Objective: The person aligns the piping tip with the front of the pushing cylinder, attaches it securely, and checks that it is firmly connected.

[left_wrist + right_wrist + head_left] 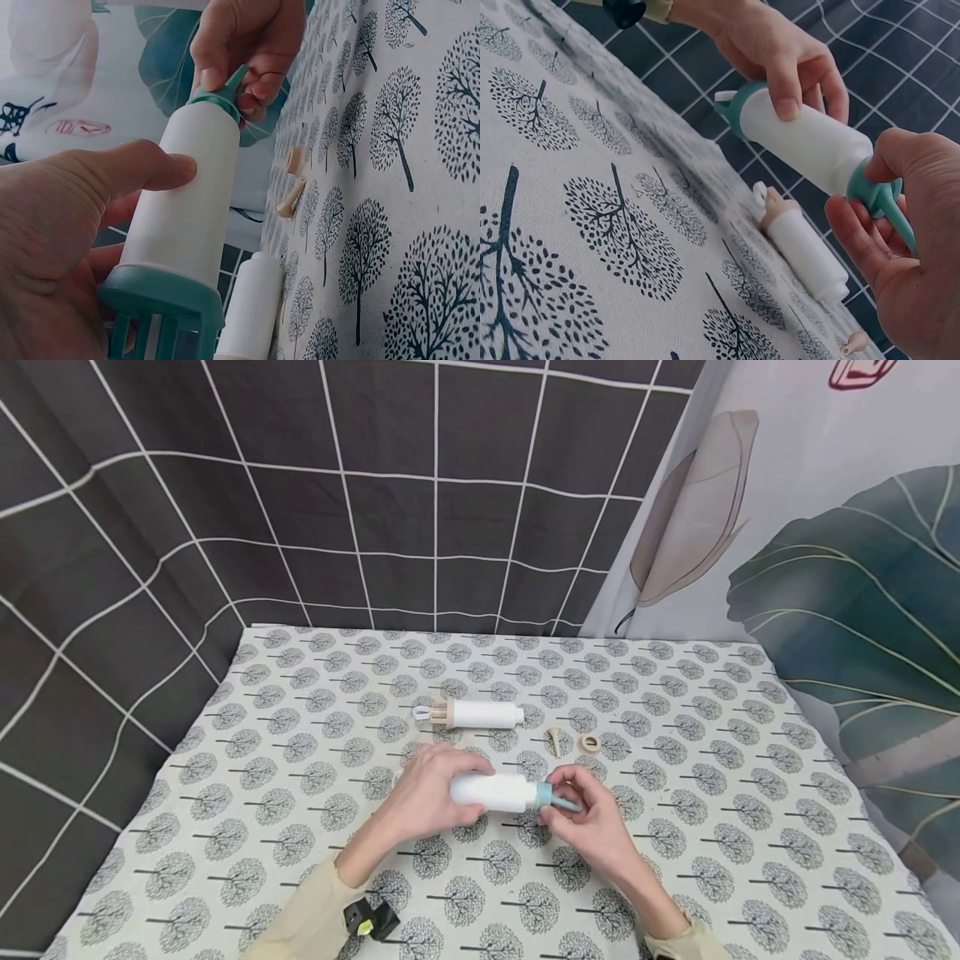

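A white squeeze bottle lies level above the table in my left hand, whose thumb and fingers grip its body. At its right end is a teal nozzle cap, pinched between the thumb and fingers of my right hand. The cap sits at the bottle's neck; how tightly it is fitted I cannot tell. A teal pronged end piece shows at the other end in the left wrist view. Beyond my hands, a second white bottle with a beige pronged end lies on its side.
A small beige nozzle and a beige ring-shaped cap lie right of the second bottle. The tree-print tablecloth covers the table. A dark grid curtain hangs behind, a leaf-print cloth at right.
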A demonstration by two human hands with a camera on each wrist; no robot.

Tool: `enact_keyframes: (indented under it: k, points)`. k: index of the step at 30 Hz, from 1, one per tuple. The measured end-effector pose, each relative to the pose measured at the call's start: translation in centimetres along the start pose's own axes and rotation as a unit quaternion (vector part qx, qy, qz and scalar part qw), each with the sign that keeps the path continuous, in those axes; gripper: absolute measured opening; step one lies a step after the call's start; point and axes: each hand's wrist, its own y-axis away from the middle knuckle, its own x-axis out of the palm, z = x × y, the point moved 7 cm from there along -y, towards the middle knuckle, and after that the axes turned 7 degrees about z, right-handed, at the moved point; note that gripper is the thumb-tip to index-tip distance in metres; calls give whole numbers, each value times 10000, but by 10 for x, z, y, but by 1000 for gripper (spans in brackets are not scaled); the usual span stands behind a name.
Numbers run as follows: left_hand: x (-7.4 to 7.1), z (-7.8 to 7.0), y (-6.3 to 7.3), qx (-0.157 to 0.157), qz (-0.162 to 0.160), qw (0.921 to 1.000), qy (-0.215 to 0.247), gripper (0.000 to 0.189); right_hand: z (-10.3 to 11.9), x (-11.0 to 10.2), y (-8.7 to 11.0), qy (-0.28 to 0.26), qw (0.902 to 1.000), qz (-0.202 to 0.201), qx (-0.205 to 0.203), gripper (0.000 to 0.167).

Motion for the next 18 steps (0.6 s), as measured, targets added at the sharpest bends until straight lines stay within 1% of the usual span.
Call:
enact_keyframes:
  k: [4, 7, 11, 18]
  points:
    - [0, -1, 0, 24, 26, 10000, 43, 43, 0, 1, 0, 41, 9999, -52, 110, 36]
    - [0, -2, 0, 65, 30, 9999, 82, 43, 0, 2, -1, 101, 9999, -18, 107, 36]
    - [0, -3, 0, 106, 44, 9999, 75, 43, 1, 3, -2, 112, 9999, 79, 35, 37]
    - [0, -2, 0, 60, 87, 9999, 72, 44, 3, 4, -3, 175, 9995, 245, -136, 36]
